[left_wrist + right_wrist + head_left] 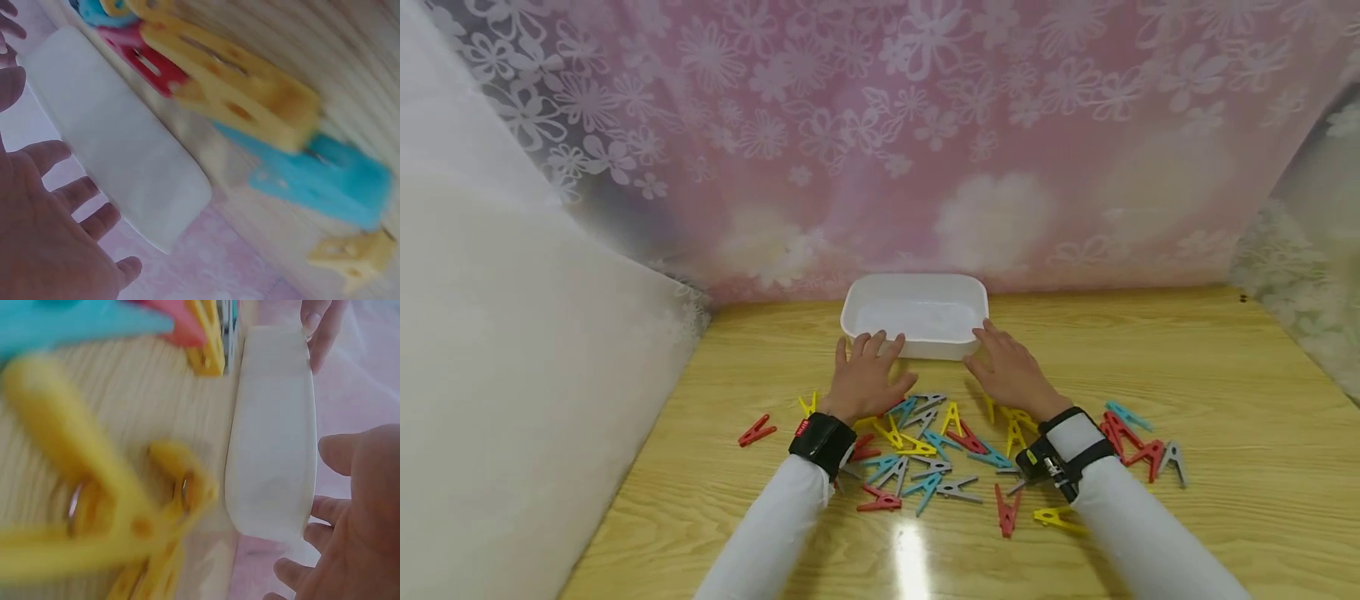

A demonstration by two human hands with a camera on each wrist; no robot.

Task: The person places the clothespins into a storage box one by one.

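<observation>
White container (936,351) is upright on the wooden table (647,517), against or just short of the flowered backdrop (850,192), long side to the person. Left hand (867,385): fingers spread wide, thumb out, holding nothing, tips at the near rim, left half. Right hand (1013,377): fingers loosely extended, also holding nothing, tips at the near right corner. Can't tell how firm the contact is on either side.

Likely failure modes: contact is lopsided (long side vs corner), so uneven force could skew or tip the container. Loose clips (927,449) litter the near side; a pull toward the person could run its base into them. Low wrists could snag the closest ones.

Pose: forearms reach forward and converge, backs of hands up. Left wristband (822,444) and right wristband (1063,457) sit over the clip spread. One red clip (751,436) lies apart, far left.
</observation>
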